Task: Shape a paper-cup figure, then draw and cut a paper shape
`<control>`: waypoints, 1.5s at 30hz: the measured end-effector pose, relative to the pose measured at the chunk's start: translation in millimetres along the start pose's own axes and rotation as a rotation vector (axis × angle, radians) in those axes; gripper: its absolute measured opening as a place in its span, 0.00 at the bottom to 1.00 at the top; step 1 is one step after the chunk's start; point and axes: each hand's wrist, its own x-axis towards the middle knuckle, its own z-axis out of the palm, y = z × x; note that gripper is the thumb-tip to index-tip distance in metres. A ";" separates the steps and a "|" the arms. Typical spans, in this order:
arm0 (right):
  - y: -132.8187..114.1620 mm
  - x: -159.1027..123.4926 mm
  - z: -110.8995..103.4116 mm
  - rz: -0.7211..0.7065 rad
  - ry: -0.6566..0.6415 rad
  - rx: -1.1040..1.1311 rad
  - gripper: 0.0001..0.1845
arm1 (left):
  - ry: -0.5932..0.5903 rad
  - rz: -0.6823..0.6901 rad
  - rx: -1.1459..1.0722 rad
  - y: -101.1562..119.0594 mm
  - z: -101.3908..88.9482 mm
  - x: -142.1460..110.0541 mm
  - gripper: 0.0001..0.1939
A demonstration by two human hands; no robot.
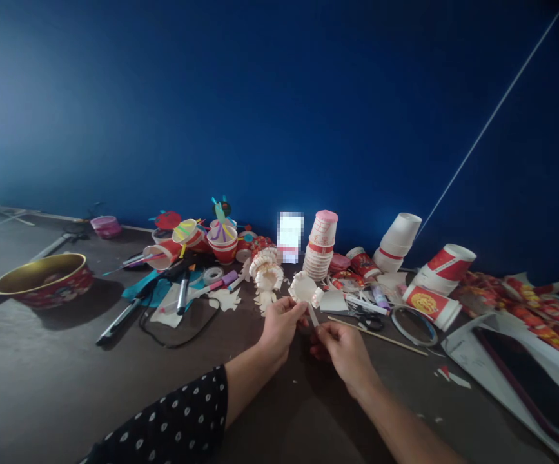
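My left hand (279, 325) is closed in a pinch on a small white cut-paper cup piece (303, 287) with fringed edges, held just above the dark table (66, 380). My right hand (340, 345) is closed too, its fingers pinching a thin white strip (313, 315) that hangs from the same piece. The two hands almost touch. Just behind them stands a stacked white fringed paper ornament (265, 274) and a stack of red-and-white paper cups (321, 247).
A gold-lined red bowl (42, 278) sits at the left. Decorated cups (211, 238), markers (182, 293), tape (213, 274), scissors (369, 320), a wooden stick (380, 335) and tipped-over cups (441, 283) crowd the back. White and red paper sheets (516, 335) lie at the right. A blue wall rises behind.
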 end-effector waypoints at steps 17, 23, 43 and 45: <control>0.3 -3.2 3.8 -0.061 0.015 -0.142 0.17 | -0.028 0.020 0.047 -1.1 -6.5 -3.4 0.13; 1.1 -4.8 4.7 -0.109 0.025 -0.241 0.17 | -0.028 -0.011 0.036 -1.9 -8.4 -3.9 0.13; 4.3 -0.9 3.9 -0.111 -0.015 -0.183 0.16 | -0.043 0.008 0.050 -1.4 -8.5 -6.3 0.11; 5.8 -0.4 3.5 -0.111 0.000 -0.217 0.16 | -0.042 0.022 0.065 -0.7 -8.2 -6.2 0.11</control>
